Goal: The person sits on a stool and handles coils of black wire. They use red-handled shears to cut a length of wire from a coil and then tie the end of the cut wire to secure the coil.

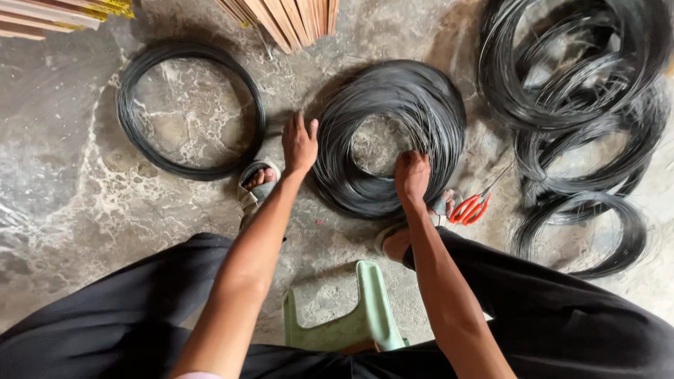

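Left grip (299, 145) splayed on the wire coil (421, 105) — right grip (411, 177) clenched on its strands.

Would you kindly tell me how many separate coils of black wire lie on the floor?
At least 3: a thin coil at left, a thick one under both hands, and a tangled pile at right, whose overlapping coils cannot be counted.

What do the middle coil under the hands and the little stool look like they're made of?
Middle coil: thin dark metal wire, probably annealed steel; many fine strands with a dull grey sheen. Stool: likely moulded plastic; pale green, smooth, matte, one-piece shape.
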